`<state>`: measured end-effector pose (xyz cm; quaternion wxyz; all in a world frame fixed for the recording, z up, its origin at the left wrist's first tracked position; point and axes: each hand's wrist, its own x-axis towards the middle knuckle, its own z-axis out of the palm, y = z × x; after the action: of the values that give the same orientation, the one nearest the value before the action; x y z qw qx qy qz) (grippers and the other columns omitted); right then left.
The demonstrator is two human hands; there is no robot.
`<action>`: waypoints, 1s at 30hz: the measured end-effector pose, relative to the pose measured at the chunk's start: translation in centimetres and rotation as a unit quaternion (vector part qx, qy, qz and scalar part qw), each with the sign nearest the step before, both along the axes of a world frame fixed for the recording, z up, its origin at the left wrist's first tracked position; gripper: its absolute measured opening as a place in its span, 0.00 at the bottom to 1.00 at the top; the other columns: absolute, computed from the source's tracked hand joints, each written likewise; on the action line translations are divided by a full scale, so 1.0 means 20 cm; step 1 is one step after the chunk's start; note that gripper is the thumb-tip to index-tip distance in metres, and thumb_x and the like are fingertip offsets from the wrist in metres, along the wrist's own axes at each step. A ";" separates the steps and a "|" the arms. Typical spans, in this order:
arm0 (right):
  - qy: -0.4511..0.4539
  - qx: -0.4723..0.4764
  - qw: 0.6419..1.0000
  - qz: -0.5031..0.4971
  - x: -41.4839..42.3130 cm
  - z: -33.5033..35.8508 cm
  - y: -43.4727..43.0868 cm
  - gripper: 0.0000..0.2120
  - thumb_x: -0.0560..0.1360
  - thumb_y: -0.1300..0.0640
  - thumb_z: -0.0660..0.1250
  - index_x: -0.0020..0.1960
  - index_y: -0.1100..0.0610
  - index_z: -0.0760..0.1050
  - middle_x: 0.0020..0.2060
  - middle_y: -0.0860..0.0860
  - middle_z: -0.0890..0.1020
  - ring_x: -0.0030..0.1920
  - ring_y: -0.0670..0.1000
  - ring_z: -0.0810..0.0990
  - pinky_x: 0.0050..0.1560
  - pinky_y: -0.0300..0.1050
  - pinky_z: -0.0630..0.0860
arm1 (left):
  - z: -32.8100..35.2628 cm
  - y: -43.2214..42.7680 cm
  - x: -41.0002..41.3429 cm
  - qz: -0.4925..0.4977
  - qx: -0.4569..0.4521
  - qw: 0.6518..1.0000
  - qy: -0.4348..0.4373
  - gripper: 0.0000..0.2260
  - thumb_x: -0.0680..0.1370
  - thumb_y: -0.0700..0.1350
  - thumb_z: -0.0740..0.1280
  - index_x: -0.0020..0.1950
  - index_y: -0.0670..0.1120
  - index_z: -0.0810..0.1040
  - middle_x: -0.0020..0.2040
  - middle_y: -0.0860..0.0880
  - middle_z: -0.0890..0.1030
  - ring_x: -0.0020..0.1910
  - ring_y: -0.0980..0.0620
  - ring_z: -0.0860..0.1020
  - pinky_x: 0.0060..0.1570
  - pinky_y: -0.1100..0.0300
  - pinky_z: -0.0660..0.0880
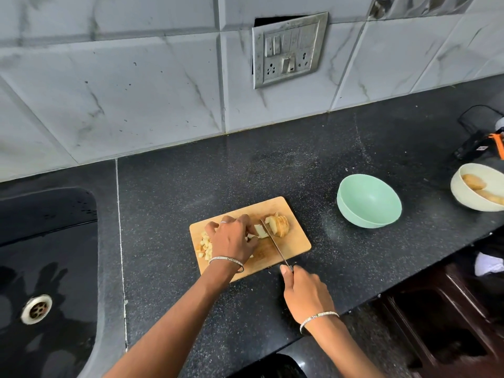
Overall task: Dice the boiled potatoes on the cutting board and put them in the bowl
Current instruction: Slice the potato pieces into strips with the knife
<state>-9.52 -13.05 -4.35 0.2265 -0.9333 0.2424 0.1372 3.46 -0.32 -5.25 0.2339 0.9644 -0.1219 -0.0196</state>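
On the dark speckled table a wooden cutting board lies near the front edge. The left hand rests on it, fingers curled down over a pale potato piece and holding it in place. The right hand has its fingers closed round the handle of a knife (the handle itself is almost wholly hidden), and the blade lies across the board just beside that piece. Right of the blade sits a fanned stack of potato slices; left of the hand is a heap of diced cubes. The green bowl stands to the right, apart from the board. Farther right a cream bowl holds whole potatoes.
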 end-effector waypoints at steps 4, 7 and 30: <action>-0.003 0.071 0.997 -0.008 0.00 -0.06 0.03 0.21 0.82 0.40 0.48 0.48 0.53 0.73 0.48 0.56 0.81 0.53 0.62 0.78 0.47 0.52 0.71 | -0.01 0.00 0.01 -0.002 -0.028 0.999 0.019 0.06 0.71 0.46 0.69 0.45 0.55 0.76 0.42 0.57 0.81 0.52 0.53 0.74 0.48 0.53 0.54; -0.008 0.108 0.994 0.001 0.01 -0.06 0.05 0.24 0.83 0.41 0.49 0.48 0.57 0.76 0.46 0.56 0.82 0.51 0.60 0.79 0.48 0.50 0.71 | 0.00 0.02 0.02 -0.002 -0.068 0.998 0.015 0.09 0.73 0.41 0.69 0.47 0.54 0.76 0.41 0.58 0.81 0.50 0.55 0.75 0.47 0.55 0.53; -0.069 0.143 0.987 -0.009 0.05 0.00 -0.04 0.22 0.82 0.41 0.53 0.41 0.53 0.77 0.34 0.44 0.79 0.44 0.53 0.80 0.50 0.51 0.74 | 0.02 0.09 0.10 0.011 -0.079 0.997 -0.018 0.06 0.77 0.46 0.66 0.49 0.57 0.79 0.47 0.58 0.80 0.51 0.54 0.77 0.49 0.54 0.62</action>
<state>-8.58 -13.78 -4.42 0.3747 -0.8965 0.2123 0.1039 5.52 1.54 -4.83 0.3076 0.9442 -0.1172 0.0102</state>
